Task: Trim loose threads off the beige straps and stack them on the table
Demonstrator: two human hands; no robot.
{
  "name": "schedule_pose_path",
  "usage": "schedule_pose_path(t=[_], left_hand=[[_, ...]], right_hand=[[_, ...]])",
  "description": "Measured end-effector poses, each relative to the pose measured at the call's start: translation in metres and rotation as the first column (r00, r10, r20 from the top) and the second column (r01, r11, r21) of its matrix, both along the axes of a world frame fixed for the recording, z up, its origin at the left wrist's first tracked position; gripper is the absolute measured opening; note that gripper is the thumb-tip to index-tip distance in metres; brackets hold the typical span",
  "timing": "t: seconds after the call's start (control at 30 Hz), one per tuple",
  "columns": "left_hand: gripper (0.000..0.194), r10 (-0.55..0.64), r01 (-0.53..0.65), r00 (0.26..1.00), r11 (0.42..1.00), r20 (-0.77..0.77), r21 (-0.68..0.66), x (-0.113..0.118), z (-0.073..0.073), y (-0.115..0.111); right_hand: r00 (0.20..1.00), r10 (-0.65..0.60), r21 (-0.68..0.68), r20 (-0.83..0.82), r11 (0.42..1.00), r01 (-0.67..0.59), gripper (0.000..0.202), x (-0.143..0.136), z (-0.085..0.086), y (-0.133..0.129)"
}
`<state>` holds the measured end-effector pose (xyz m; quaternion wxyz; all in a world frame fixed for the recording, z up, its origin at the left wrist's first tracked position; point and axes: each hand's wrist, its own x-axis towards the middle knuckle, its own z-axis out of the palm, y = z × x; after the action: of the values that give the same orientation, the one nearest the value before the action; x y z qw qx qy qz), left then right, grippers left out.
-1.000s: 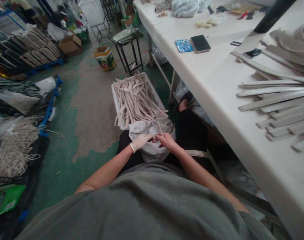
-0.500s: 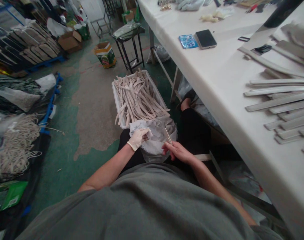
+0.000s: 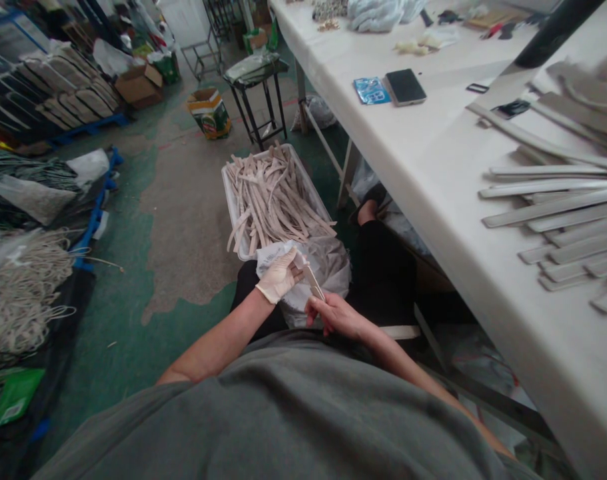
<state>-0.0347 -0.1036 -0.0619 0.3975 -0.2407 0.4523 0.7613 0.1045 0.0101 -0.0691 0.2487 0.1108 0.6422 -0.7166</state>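
Observation:
My left hand (image 3: 278, 277) wears a thin whitish glove. Its fingers curl at the far end of a flat beige strap (image 3: 313, 283), with a small white bit between them that I cannot make out. My right hand (image 3: 336, 313), bare, grips the near end of this strap, which tilts up toward the left hand. Beneath both hands, a translucent plastic bag (image 3: 328, 260) lies over my lap. Just beyond it, a white plastic crate (image 3: 229, 200) holds a heap of similar beige straps (image 3: 278, 193).
On my right stands a long white table (image 3: 408, 153) with grey strips (image 3: 558, 207), a phone (image 3: 406, 87) and a blue packet (image 3: 372, 91). A stool (image 3: 256, 73) and a carton (image 3: 209, 113) stand ahead. Blue pallets (image 3: 90, 230) with bundled cords (image 3: 28, 287) lie left.
My right hand has moved left with the strap, bringing its far end to my left hand. The left hand has turned slightly, and the view has shifted a little.

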Motion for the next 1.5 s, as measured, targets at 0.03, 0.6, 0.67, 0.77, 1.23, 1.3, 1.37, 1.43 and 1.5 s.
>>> schedule_pose_path(t=[0.03, 0.6, 0.67, 0.77, 1.23, 1.3, 1.37, 1.43, 1.5], left_hand=[[0.018, 0.0, 0.0, 1.0, 1.0, 0.0, 0.007, 0.0, 0.0, 0.0], [0.019, 0.075, -0.076, 0.994, 0.997, -0.084, -0.01, 0.008, -0.008, -0.013], [0.017, 0.08, -0.081, 0.996, 0.997, -0.047, -0.012, 0.015, -0.006, -0.013], [0.015, -0.012, 0.013, 1.0, 0.998, -0.007, 0.057, 0.038, -0.002, -0.008], [0.024, 0.212, -0.175, 0.959, 0.965, -0.186, 0.198, 0.034, 0.035, -0.049], [0.026, 0.363, -0.298, 0.86, 0.928, -0.359, 0.224, 0.024, 0.049, -0.067], [0.028, 0.487, -0.427, 0.733, 0.873, -0.475, 0.237, 0.016, 0.056, -0.093], [0.029, 0.554, -0.525, 0.694, 0.826, -0.459, 0.203, 0.016, 0.05, -0.121], [0.03, 0.584, -0.58, 0.742, 0.805, -0.329, 0.124, 0.027, 0.031, -0.14]], right_hand=[[1.0, -0.006, -0.002, 0.002, 1.0, 0.006, 0.036, 0.0, 0.0, 0.001], [0.996, 0.058, 0.559, -0.068, 0.829, -0.01, 0.031, 0.009, 0.034, 0.022], [0.997, 0.062, 0.597, -0.051, 0.802, -0.019, 0.033, 0.015, 0.038, 0.025], [0.999, 0.034, 0.584, -0.042, 0.811, -0.004, 0.034, 0.01, 0.039, 0.023], [0.962, 0.216, 0.68, -0.168, 0.732, -0.045, 0.04, -0.039, 0.065, -0.002], [0.926, 0.287, 0.662, -0.245, 0.747, -0.057, 0.039, -0.056, 0.078, -0.017], [0.884, 0.368, 0.664, -0.289, 0.742, -0.093, 0.039, -0.067, 0.086, -0.028], [0.861, 0.44, 0.7, -0.254, 0.698, -0.15, 0.039, -0.073, 0.084, -0.038], [0.848, 0.503, 0.732, -0.169, 0.64, -0.234, 0.039, -0.075, 0.076, -0.045]])
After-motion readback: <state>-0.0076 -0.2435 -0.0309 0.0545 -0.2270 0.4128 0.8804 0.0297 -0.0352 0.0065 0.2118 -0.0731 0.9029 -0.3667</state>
